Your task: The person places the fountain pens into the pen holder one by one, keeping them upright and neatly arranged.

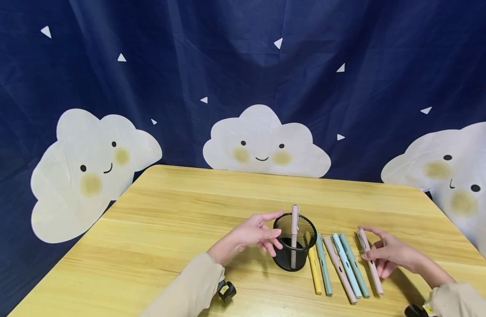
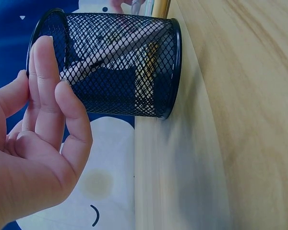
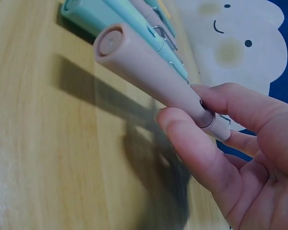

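Observation:
My left hand [image 1: 258, 231] reaches to the left side of a black mesh pen holder [image 1: 294, 259], its fingers spread at the rim. In the left wrist view the fingertips [image 2: 45, 50] overlap the mesh near the top edge. One pale pink pen [image 1: 295, 220] stands inside the holder, leaning in the left wrist view. My right hand [image 1: 393, 253] pinches a second pale pink pen [image 3: 149, 72] between thumb and fingers, near the middle of its length. That pen is tilted, its flat end toward the right wrist camera.
Between the hands lie a yellow pen [image 1: 315, 270], a teal pen [image 1: 324, 266], another pink pen [image 1: 339, 269], a light blue pen [image 1: 346, 264] and a green pen [image 1: 354, 266], side by side on the wooden table [image 1: 167, 211]. A dark blue cloud-print curtain [image 1: 235, 57] hangs behind.

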`<action>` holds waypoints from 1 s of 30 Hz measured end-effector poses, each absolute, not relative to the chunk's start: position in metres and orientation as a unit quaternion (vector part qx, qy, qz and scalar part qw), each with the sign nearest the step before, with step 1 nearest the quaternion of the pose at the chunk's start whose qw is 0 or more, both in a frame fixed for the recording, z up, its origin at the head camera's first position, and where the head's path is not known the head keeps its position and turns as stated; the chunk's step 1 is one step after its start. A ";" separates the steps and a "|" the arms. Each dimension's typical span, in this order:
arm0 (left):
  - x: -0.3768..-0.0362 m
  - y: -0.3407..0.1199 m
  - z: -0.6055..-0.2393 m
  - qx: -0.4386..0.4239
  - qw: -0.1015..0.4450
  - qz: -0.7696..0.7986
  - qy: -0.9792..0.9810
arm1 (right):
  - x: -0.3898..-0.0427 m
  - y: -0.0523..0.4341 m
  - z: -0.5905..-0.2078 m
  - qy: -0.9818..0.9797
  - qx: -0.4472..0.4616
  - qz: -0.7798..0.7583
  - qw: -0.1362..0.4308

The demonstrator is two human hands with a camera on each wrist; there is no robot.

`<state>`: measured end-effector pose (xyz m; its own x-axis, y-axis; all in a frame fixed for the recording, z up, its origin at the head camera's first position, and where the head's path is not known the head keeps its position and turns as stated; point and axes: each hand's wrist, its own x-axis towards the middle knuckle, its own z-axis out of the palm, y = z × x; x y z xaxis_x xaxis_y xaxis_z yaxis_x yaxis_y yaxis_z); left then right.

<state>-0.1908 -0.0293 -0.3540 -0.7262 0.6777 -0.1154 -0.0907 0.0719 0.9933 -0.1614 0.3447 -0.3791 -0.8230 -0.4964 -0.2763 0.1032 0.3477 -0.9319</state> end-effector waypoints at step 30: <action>-0.191 -0.029 -0.354 0.215 0.296 0.645 0.671 | -0.165 0.338 -0.359 0.746 -0.182 -0.598 0.227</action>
